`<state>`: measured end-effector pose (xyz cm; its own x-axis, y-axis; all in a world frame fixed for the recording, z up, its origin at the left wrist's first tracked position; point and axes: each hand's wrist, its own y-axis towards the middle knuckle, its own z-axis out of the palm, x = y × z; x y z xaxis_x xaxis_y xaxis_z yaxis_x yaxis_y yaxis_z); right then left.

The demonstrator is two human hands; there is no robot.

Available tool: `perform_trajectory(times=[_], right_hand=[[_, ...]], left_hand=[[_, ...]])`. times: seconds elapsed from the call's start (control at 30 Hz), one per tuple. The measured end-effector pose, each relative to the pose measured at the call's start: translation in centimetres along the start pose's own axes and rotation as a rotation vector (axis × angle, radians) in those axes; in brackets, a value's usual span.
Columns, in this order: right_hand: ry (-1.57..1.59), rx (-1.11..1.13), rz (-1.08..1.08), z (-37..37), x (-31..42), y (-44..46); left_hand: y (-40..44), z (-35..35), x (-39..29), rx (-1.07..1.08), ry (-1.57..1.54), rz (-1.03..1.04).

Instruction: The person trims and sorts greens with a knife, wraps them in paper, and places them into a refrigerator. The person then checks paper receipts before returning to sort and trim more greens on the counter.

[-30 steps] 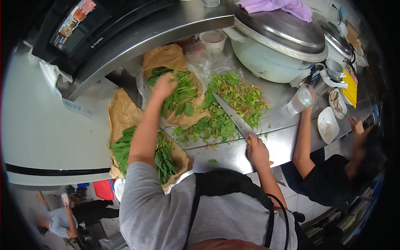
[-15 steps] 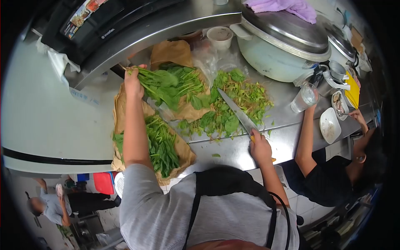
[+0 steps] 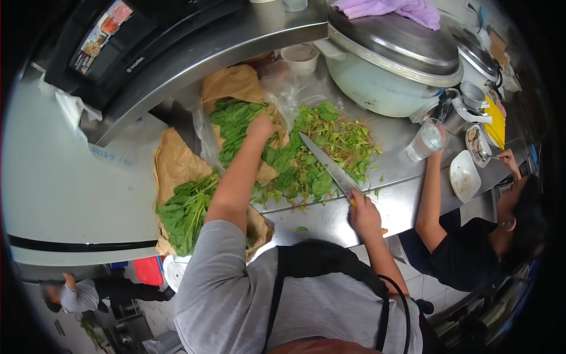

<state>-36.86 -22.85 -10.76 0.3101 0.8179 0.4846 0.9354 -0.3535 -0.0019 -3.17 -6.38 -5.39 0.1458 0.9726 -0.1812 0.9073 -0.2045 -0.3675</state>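
My right hand (image 3: 367, 215) is closed round the yellow handle of a large kitchen knife (image 3: 331, 163). The blade slants up and left across a heap of cut stems and loose leaves (image 3: 342, 138). Farther left, my left hand (image 3: 263, 127) reaches into a pile of leafy greens (image 3: 236, 127) on brown paper, its curled fingers partly hidden among the stems. Under my left forearm, a second pile of leafy greens (image 3: 186, 221) lies on another sheet of brown paper (image 3: 177, 156), nearer my body.
A large pot with a metal lid (image 3: 389, 65) and purple cloth (image 3: 389, 8) stands at the back. To the right, a person's hand is at a glass of water (image 3: 428, 140), near white bowls (image 3: 465, 176). A steel shelf (image 3: 218, 50) overhangs the back left.
My left hand has moved right and down from the upper left, without the bunch it held. Greens on the near paper lie differently. The knife has barely moved.
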Motion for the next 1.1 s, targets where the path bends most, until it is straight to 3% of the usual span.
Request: perform_trajectory(times=[0.2, 0.3, 0.37, 0.47, 0.53, 0.7, 0.83, 0.93, 0.97, 1.0, 1.07, 1.1], right_hand=[[-0.032, -0.011, -0.013, 0.3, -0.2, 0.0], [-0.034, -0.019, -0.012, 0.2, -0.1, 0.0], [-0.030, -0.028, -0.011, 0.1, 0.0, 0.0], [-0.016, -0.033, -0.028, 0.4, -0.3, -0.1], [-0.002, -0.028, -0.034, 0.5, -0.4, -0.2], [0.008, -0.035, -0.036, 0.5, -0.4, -0.2], [0.040, -0.035, -0.038, 0.2, -0.1, -0.3], [0.043, -0.032, -0.027, 0.1, -0.1, -0.5], [0.040, -0.032, -0.027, 0.2, -0.1, -0.5], [0.035, -0.032, -0.027, 0.2, -0.1, -0.5], [0.026, -0.033, -0.030, 0.2, -0.1, -0.4], [0.023, -0.029, -0.037, 0.3, -0.1, -0.5]], left_hand=[[2.1, 2.2, 1.9, 0.026, 0.115, 0.131], [1.6, 0.1, 5.1, -0.036, -0.093, 0.180], [-0.5, -1.2, 7.2, -0.309, -0.433, 0.222], [-3.7, -4.8, 9.7, -0.372, -0.806, 0.111], [-5.8, -6.3, 10.9, -0.407, -1.330, 0.362], [-11.0, -10.6, 12.1, -0.491, -1.715, 0.509], [-12.4, -11.6, 12.2, -0.791, -1.951, 0.472], [-12.2, -12.2, 13.3, -0.940, -1.684, 0.361], [-12.0, -12.3, 13.5, -0.896, -1.227, 0.225], [-11.7, -11.6, 11.7, -0.982, -0.756, 0.164], [-10.1, -9.0, 8.9, -0.701, -0.276, 0.133], [-8.1, -6.9, 8.4, -0.514, -0.218, 0.122]])
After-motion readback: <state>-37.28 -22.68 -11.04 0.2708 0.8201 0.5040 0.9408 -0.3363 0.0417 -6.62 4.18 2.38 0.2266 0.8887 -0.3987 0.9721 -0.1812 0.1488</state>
